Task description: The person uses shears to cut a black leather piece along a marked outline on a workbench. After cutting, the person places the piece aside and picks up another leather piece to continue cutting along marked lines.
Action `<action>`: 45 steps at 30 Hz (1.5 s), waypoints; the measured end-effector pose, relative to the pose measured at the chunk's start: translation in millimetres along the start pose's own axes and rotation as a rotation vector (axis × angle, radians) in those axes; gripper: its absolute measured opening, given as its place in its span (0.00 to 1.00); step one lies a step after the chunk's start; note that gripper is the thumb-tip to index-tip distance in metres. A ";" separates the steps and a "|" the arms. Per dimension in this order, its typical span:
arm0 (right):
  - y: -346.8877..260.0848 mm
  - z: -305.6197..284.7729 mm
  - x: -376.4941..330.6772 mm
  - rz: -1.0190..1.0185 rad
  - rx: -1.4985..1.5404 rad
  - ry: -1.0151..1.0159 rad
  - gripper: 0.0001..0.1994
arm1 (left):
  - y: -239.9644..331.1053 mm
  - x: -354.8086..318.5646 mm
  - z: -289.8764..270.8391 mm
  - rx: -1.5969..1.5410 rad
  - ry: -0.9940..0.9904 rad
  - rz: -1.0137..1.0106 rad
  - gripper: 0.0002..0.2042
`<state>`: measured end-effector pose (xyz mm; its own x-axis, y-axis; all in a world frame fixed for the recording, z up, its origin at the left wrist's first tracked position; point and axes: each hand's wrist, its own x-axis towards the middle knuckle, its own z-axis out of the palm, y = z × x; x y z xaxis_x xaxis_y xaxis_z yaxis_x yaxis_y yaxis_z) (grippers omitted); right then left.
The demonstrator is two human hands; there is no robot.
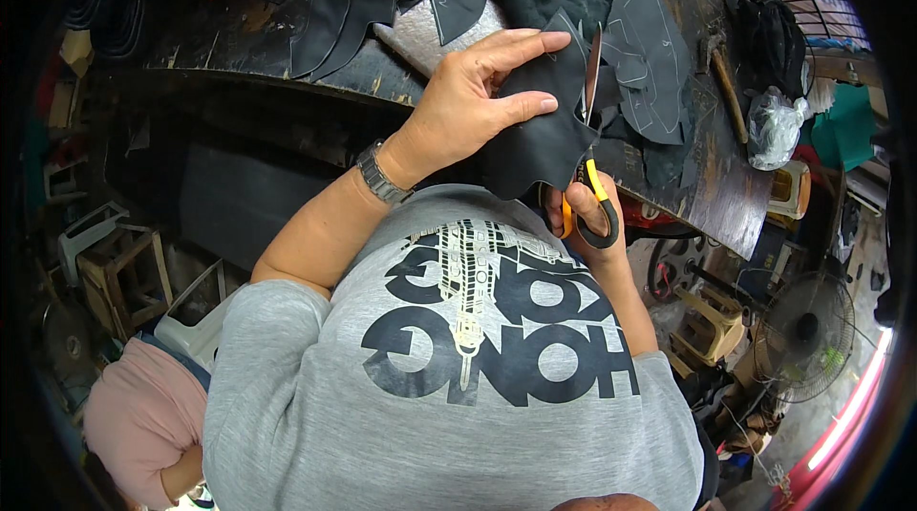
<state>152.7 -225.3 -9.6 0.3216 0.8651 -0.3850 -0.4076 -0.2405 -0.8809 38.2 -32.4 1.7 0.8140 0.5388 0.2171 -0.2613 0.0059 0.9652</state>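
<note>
Scissors (592, 81) stood with parted blades at the right side of a black sheet (535, 143), which lay across the near edge of the workbench (712, 188), toward its near right corner. The person's right hand (588, 210) had its fingers through the yellow-and-black handles, grasping them, the blade tips pointing away from the body. The left hand (468, 81) had thumb and forefinger spread and laid on the sheet, near the blades; the other fingers were mostly hidden, so I could not tell whether they gripped it from beneath. Marked black pieces (654, 62) lay just beyond the blades, and a hammer (729, 95) lay near the workbench's right edge.

To my eye, cutting well there called for a taut sheet between thumb and forefinger, with both tips clear of the blade line. Long, smooth closures would likely leave a cleaner edge than short snips, and turning the sheet rather than the wrist would probably suit any curve. The sheet's lower part hung past the workbench edge, so its weight could drag; supporting it seemed wise.
</note>
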 end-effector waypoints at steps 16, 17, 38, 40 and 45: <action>-6.2 -9.0 0.3 0.048 -0.116 -0.001 0.21 | -2.7 11.2 -21.3 0.074 -0.126 0.017 0.27; -5.9 -10.3 0.1 0.055 -0.128 0.003 0.21 | -3.2 10.9 -21.0 0.069 -0.123 0.017 0.27; -10.1 -18.6 7.1 0.101 -0.090 -0.054 0.20 | -6.8 3.6 -16.2 0.137 -0.185 -0.029 0.27; -8.4 -20.1 5.2 0.093 -0.074 -0.058 0.20 | -7.9 3.7 -16.3 0.151 -0.190 -0.031 0.27; -6.0 -23.3 2.7 0.093 -0.094 -0.054 0.20 | -8.0 3.8 -13.7 0.078 -0.192 -0.056 0.27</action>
<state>176.0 -231.8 -11.8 0.2387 0.8589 -0.4531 -0.3507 -0.3589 -0.8650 36.3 -18.9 -7.2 0.9119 0.3690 0.1795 -0.1782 -0.0378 0.9833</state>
